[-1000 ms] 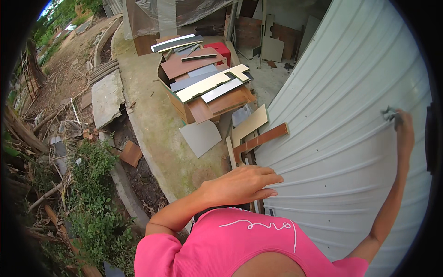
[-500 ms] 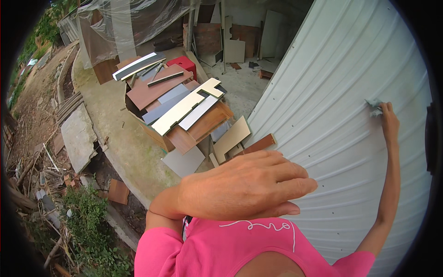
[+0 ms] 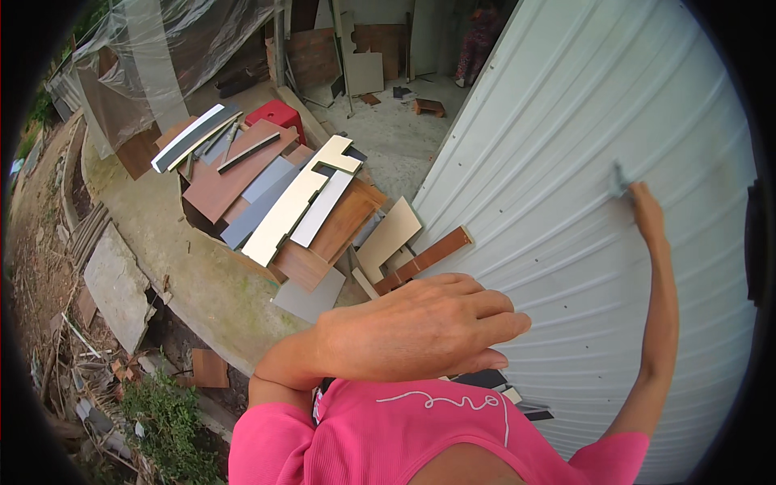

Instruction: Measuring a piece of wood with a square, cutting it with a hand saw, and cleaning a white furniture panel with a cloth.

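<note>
In my right hand [image 3: 646,208], at the end of an outstretched arm, is a small crumpled grey-green cloth [image 3: 619,179]. The fingers press it against a ribbed white metal wall [image 3: 558,210] on the right. My left hand [image 3: 420,327] hovers in front of my pink shirt, palm downward, its fingers loosely bent and a little apart from the thumb. Nothing shows in it, though its underside is hidden.
Left of centre lies a heap of wooden boards [image 3: 323,202], with a red plastic stool [image 3: 276,118] behind it. A long brown board [image 3: 424,260] leans near the wall's foot. Clear sheeting [image 3: 178,56] hangs behind. A person [image 3: 477,44] is partly visible in the far doorway.
My right hand and the cloth have shifted left and slightly down across the wall. The view has turned a little to the right, and a person now shows at the back.
</note>
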Demonstrator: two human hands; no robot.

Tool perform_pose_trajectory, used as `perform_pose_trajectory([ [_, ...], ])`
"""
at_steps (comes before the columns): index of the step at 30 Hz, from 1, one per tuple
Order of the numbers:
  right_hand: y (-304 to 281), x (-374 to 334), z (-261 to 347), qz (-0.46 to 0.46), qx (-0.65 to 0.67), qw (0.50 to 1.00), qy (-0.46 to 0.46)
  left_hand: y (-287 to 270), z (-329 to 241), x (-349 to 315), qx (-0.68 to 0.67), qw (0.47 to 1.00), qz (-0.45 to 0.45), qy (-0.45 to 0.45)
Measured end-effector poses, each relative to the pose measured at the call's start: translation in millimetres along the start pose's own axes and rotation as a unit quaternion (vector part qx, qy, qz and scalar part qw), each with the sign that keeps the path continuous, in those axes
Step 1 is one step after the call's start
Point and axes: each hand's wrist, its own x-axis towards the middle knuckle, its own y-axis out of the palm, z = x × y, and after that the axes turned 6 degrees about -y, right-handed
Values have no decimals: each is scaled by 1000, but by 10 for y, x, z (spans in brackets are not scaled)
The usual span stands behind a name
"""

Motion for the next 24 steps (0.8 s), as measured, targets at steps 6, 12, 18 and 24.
perform_pose_trajectory([
  [6,-885,-95,519,-38,33,996,79,-121,80,259,16,999,14,41],
  [12,-2057,-40,-905,-312,-110,934,132,158,161,361,-25,996,55,60],
  [18,-1118,30,-930,-215,-131,955,156,144,476,23,-61,997,13,37],
  [24,-433,487,804,116,-43,992,-34,-105,810,-293,-87,996,-3,-21],
])
